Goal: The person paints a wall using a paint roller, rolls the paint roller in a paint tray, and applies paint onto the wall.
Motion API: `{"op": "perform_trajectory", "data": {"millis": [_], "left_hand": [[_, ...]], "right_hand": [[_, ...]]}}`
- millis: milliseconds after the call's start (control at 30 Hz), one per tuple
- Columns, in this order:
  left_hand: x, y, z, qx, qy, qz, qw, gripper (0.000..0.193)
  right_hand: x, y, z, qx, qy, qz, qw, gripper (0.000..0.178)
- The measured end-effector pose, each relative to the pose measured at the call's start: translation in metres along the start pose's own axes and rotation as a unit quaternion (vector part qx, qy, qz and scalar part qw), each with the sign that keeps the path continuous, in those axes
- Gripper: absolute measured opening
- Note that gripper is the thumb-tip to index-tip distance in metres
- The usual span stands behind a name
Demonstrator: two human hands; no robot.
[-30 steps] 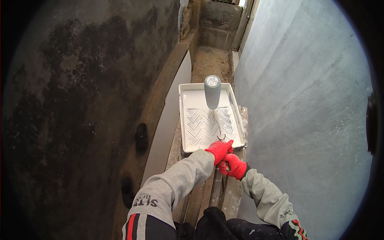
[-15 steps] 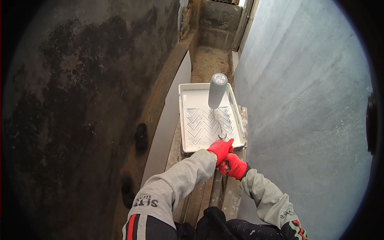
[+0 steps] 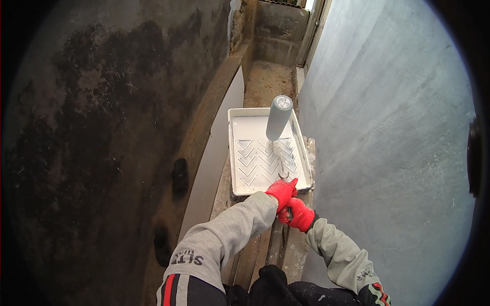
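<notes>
Two-handed, gripping a paint roller [image 3: 278,122] with left hand [image 3: 281,193] and right hand [image 3: 299,214], at twelve o'clock over the tray [image 3: 258,163]; tilted toward one o'clock since a second ago, so apparently turned, not lifted away.

Both my hands are gloved: my left grip [image 3: 281,193] and my right grip [image 3: 300,214] are covered in bright red fabric, slightly fuzzy and soft-looking. A dark cuff [image 3: 314,223] rings my right wrist, just past the glove's edge. My left sleeve [image 3: 227,224] and my right sleeve [image 3: 337,249] are pale heather grey, loose and creased, and each carries dark printed lettering, bolder on the left. Higher up, the grey gives way to black cloth crossed by stripes: a red stripe [image 3: 167,291] and a pale grey stripe [image 3: 181,291] run side by side on my left arm, and similar red and pale bands mark my right. Below, my black clothing [image 3: 332,297] shows a few whitish flecks
</notes>
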State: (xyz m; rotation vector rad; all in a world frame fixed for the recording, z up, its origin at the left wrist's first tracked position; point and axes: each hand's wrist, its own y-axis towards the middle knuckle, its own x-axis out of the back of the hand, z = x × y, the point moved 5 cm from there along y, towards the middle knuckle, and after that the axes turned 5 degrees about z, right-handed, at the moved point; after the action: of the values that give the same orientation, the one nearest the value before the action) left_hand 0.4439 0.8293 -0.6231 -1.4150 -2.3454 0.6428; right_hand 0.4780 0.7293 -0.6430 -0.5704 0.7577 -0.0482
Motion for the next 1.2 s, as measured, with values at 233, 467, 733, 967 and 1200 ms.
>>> {"op": "perform_trajectory", "data": {"millis": [233,467,733,967,1200], "left_hand": [[0.0,0.003,0.001,0.003,0.05,0.014,0.999,0.062],[-0.003,0.002,0.005,0.006,0.016,0.01,1.0,0.061],[-0.001,0.001,0.008,0.019,0.018,0.003,1.0,0.059],[-0.002,-0.001,0.008,0.029,0.006,0.005,1.0,0.059],[-0.001,-0.004,0.006,0.039,-0.023,-0.011,0.999,0.058]], "right_hand": [[-0.001,-0.004,0.0,0.017,-0.036,0.018,0.999,0.025],[0.01,0.0,-0.008,-0.012,-0.008,-0.003,1.0,0.027],[0.004,-0.001,-0.005,0.031,-0.14,-0.015,0.99,0.026],[0.003,-0.001,-0.006,0.023,-0.098,-0.01,0.995,0.024],[0.01,0.003,-0.013,0.025,-0.067,0.004,0.997,0.022]]}}
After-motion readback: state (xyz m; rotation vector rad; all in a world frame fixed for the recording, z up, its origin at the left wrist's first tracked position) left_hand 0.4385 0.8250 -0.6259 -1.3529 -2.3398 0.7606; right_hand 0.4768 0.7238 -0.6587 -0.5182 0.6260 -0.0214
